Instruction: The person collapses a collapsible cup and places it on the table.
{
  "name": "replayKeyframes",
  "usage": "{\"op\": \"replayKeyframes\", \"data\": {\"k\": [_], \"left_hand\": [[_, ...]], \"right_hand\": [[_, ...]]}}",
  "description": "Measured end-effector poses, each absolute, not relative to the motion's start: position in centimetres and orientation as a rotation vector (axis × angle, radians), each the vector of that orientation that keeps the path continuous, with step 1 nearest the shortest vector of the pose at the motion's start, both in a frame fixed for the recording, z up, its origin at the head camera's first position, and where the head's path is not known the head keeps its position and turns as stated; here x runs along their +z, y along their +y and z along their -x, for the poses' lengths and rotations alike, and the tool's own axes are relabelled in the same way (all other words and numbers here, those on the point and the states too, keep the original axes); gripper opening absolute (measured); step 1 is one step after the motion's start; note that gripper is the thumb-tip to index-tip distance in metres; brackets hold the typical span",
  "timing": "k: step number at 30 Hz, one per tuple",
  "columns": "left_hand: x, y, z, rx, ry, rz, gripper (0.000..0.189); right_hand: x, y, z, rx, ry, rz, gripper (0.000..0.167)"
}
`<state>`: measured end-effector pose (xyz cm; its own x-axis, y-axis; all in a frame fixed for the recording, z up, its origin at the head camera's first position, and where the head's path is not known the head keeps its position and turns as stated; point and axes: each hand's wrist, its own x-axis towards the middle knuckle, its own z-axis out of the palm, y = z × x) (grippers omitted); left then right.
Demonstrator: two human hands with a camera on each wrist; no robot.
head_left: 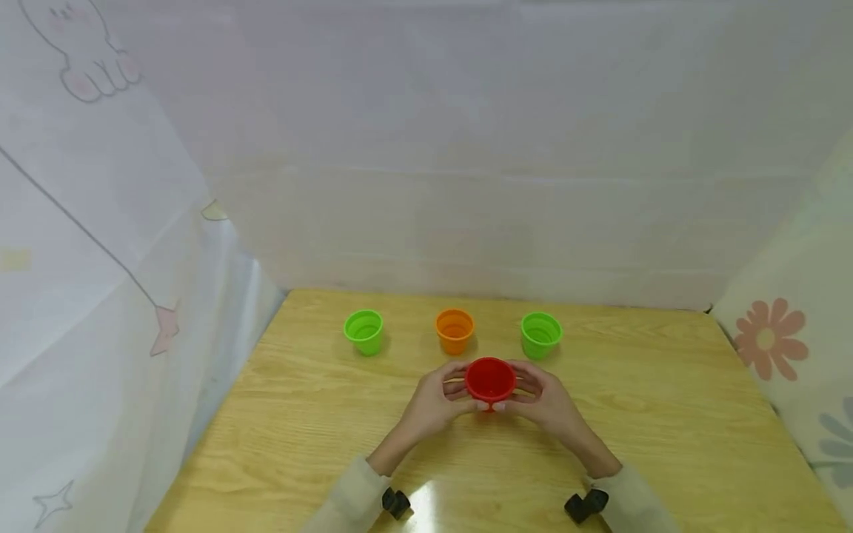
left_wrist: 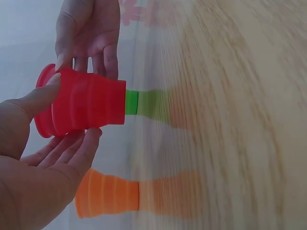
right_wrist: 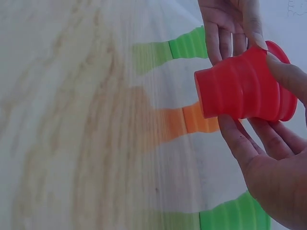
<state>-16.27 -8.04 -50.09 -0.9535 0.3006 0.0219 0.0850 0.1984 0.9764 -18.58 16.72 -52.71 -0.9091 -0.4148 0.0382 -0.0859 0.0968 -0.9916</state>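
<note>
A red collapsible cup (head_left: 490, 379) with ringed sides is held upright between both hands, its mouth facing up. In the wrist views its base hangs above the tabletop. My left hand (head_left: 433, 400) grips the cup's left side, thumb near the rim and fingers curled about the wall. From the right, my right hand (head_left: 545, 400) grips it the same way. Beyond the hands stand an orange cup (head_left: 455, 332), a green cup (head_left: 363, 332) to the left and another green cup (head_left: 541, 334) to the right, all mouth up and apart.
The wooden table (head_left: 300, 444) has a glossy surface that reflects the cups. A pale sheet (head_left: 480, 185) hangs along the back edge, and printed sheets hang at the left and right sides. Black wrist mounts (head_left: 396, 503) sit at both sleeves.
</note>
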Motion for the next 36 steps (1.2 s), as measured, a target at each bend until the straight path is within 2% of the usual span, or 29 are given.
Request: {"op": "replayKeyframes", "data": {"k": [7,11,19,26,29,36], "left_hand": [[-50.3,-8.6,16.0,1.813,2.309,-0.399,0.054],[-50.4,-8.4,16.0,1.833,2.297,-0.341,0.055],[-50.2,-8.1,16.2,1.78,2.329,-0.228,0.043],[-50.0,-8.0,16.5,1.796,2.236,-0.178,0.044],[-49.9,-8.0,16.6,1.795,2.223,-0.178,0.05],[-50.2,-8.4,16.7,1.756,2.31,-0.228,0.056]], "right_hand": [[-52.5,16.1,18.6,-1.843,2.125,0.477,0.077],[-52.0,16.2,18.6,-1.841,2.124,0.484,0.076],[-51.6,16.4,18.6,-1.793,2.135,0.496,0.075],[-51.5,16.4,18.5,-1.772,2.087,0.472,0.064],[-51.5,16.4,18.5,-1.763,2.096,0.486,0.06],[-51.5,16.4,18.4,-1.751,2.157,0.412,0.058]]}}
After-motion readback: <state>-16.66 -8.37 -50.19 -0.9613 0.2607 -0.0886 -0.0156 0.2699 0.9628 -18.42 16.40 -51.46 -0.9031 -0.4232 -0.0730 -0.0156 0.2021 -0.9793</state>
